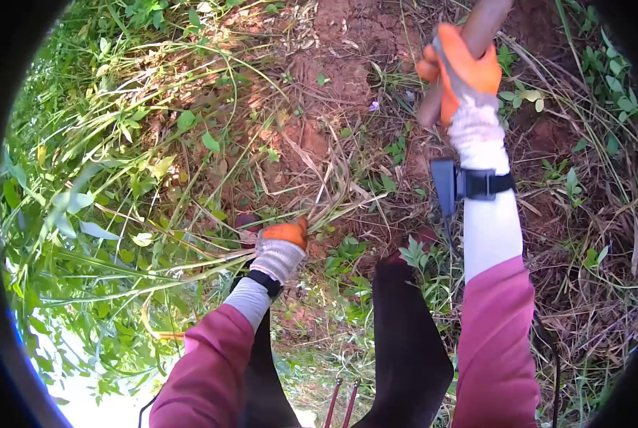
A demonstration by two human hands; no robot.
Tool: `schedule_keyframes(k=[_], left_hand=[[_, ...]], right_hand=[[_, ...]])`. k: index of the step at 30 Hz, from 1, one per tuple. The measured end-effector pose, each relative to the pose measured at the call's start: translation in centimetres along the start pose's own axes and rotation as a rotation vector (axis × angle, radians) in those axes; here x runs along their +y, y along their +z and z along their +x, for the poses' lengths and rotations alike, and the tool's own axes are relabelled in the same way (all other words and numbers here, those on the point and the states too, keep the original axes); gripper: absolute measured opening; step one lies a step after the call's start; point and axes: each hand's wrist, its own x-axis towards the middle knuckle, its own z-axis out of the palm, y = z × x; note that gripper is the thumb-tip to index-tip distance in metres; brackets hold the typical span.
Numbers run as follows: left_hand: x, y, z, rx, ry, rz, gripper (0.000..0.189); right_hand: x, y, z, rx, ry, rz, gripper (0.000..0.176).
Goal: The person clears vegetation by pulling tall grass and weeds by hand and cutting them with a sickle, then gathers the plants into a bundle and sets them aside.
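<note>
My left hand (283,239), in an orange and white glove, is closed around a bunch of long grass stems (176,269). The stems spread out to the left, and some dry blades stick out past the knuckles on the right. My right hand (469,68), gloved the same way, grips a thick brown wooden handle (484,25) at the upper right. The handle runs out of the top edge, so whatever is at its far end is hidden. Its near end shows just below my fist.
Reddish soil (340,36) with dry straw lies ahead. Dense green plants (69,164) crowd the left side, and dry grass with leafy weeds (590,235) covers the right. My dark-clothed legs (408,335) stand below, with two thin red cords (342,403) hanging between them.
</note>
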Motion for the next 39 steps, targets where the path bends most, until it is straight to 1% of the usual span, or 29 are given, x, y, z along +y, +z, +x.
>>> schedule_keyframes(k=[2,3,4,5,6,8,10,11,12,13,14,16,17,19,21,22,23,24,26,27,28,29,30,32,33,34,37,38,39], left_hand=[[0.4,-0.7,0.8,-0.187,-0.148,-0.027,0.032],[0.0,-0.3,0.7,-0.188,-0.147,-0.031,0.032],[-0.9,0.5,0.4,-0.130,-0.084,-0.131,0.032],[-1.3,0.8,0.3,-0.068,-0.024,-0.235,0.032],[-1.3,-0.7,-0.8,-0.066,-0.020,-0.246,0.032],[-1.6,-5.0,-3.5,-0.066,0.053,-0.191,0.024],[-2.2,-3.5,-3.6,-0.071,0.042,-0.139,0.020],[-2.0,-2.4,-3.9,-0.049,0.090,-0.180,0.020],[-2.0,-2.0,-2.7,0.022,0.116,-0.227,0.021],[-1.9,-1.5,-2.2,0.014,0.070,-0.179,0.030],[-1.5,-0.9,-1.5,-0.109,-0.001,-0.113,0.030],[-1.0,-1.9,-1.8,-0.146,0.044,-0.113,0.024],[-0.9,-1.5,-1.9,-0.152,0.057,-0.117,0.024],[-1.1,-0.8,-1.7,-0.069,0.073,-0.157,0.025],[-1.3,-1.2,-1.7,-0.073,0.087,-0.166,0.025],[-1.5,-1.2,-1.9,-0.089,0.100,-0.178,0.025],[-1.5,0.3,-1.7,-0.009,0.078,-0.110,0.023],[-1.6,0.1,-1.7,-0.009,0.075,-0.107,0.023],[-2.0,-0.9,-2.1,0.008,0.124,-0.183,0.021],[-2.2,-1.3,-2.5,0.006,0.126,-0.182,0.021],[-2.2,-1.8,-2.9,0.009,0.112,-0.202,0.022],[-2.3,-2.1,-3.1,0.017,0.102,-0.223,0.022],[-2.7,-1.9,-3.8,0.025,0.100,-0.236,0.022],[-5.2,-0.5,-6.5,-0.076,0.085,-0.140,0.023],[-6.0,1.1,-6.4,-0.101,0.032,-0.132,0.025],[-6.4,1.5,-6.4,-0.098,0.043,-0.124,0.025],[-7.0,3.8,-6.5,0.015,0.148,-0.138,0.029],[-6.9,4.1,-6.5,0.007,0.153,-0.139,0.029],[-6.7,4.2,-6.3,-0.015,0.155,-0.150,0.029]], right_hand=[[0.9,-0.2,0.2,0.017,-0.017,0.015,0.029],[1.9,-0.8,0.1,0.036,-0.033,0.019,0.028],[5.2,-4.6,-1.6,-0.058,0.183,-0.078,0.027],[6.9,-8.5,-5.4,-0.055,0.477,-0.489,0.032],[10.4,-15.1,-9.4,-0.229,0.335,-1.341,0.041],[13.7,-23.1,-18.1,-0.352,0.632,-0.982,0.042],[18.2,-23.2,-21.5,-0.238,0.778,-0.874,0.041],[18.5,-24.4,-24.6,-0.218,0.831,-0.874,0.041],[19.2,-24.6,-24.4,-0.216,0.800,-0.904,0.042],[17.9,-22.6,-22.7,-0.216,0.707,-0.970,0.040],[16.8,-20.8,-21.1,-0.212,0.614,-1.039,0.038],[12.8,-17.3,-18.5,-0.076,0.807,-0.481,0.030],[11.1,-15.2,-16.4,-0.018,0.716,-0.427,0.027],[7.6,-10.7,-11.2,0.055,0.492,-0.320,0.023],[4.8,-6.4,-5.9,0.109,0.307,-0.220,0.023],[4.4,-5.2,-3.6,0.021,0.212,-0.088,0.023],[4.3,-4.0,-2.3,0.029,0.131,-0.056,0.022],[4.8,-4.3,-2.7,0.029,0.131,-0.052,0.022],[7.5,-6.1,-5.2,-0.019,0.323,-0.208,0.022],[10.1,-10.2,-8.6,-0.083,0.538,-0.318,0.030],[11.5,-15.2,-13.0,-0.187,0.632,-0.759,0.042],[16.8,-25.3,-17.2,-0.583,0.554,-1.302,0.047],[17.9,-26.7,-22.4,-0.380,0.669,-0.798,0.043],[16.3,-22.7,-25.2,-0.354,0.561,-0.970,0.035],[15.9,-21.8,-25.9,-0.282,0.715,-0.826,0.033],[16.0,-20.4,-24.4,-0.214,0.826,-0.680,0.030],[12.6,-15.1,-19.7,-0.071,0.818,-0.418,0.027],[11.4,-13.2,-17.6,0.012,0.774,-0.427,0.027],[10.8,-12.1,-15.5,0.018,0.677,-0.371,0.024]])
